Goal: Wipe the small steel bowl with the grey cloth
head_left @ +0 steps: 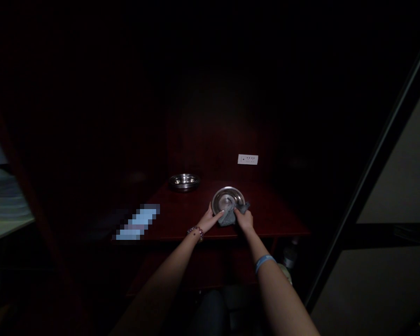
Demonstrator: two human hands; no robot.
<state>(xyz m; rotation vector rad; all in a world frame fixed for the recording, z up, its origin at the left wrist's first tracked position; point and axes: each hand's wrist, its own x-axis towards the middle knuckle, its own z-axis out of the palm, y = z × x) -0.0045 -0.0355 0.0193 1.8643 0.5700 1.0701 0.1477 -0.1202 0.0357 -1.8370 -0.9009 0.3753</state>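
Note:
A shiny metal bowl (222, 196) is tilted up over the front part of the dark red desk, its inside facing me. My left hand (210, 220) grips the bowl's lower left rim, thumb over the edge. With my right hand (244, 219) I hold a grey cloth (228, 217), which lies over the bowl's lower right rim and partly inside it. The fingers of that hand are closed on the cloth; some are hidden behind it. Farther back on the left, stacked metal bowls (184, 182) stand on the desk (182, 214).
A white socket panel (248, 159) is on the back wall. At the desk's left lies a bright, pixelated flat object (138, 224). Below the right front edge stands a clear bottle (290, 255). Dark side walls flank the desk.

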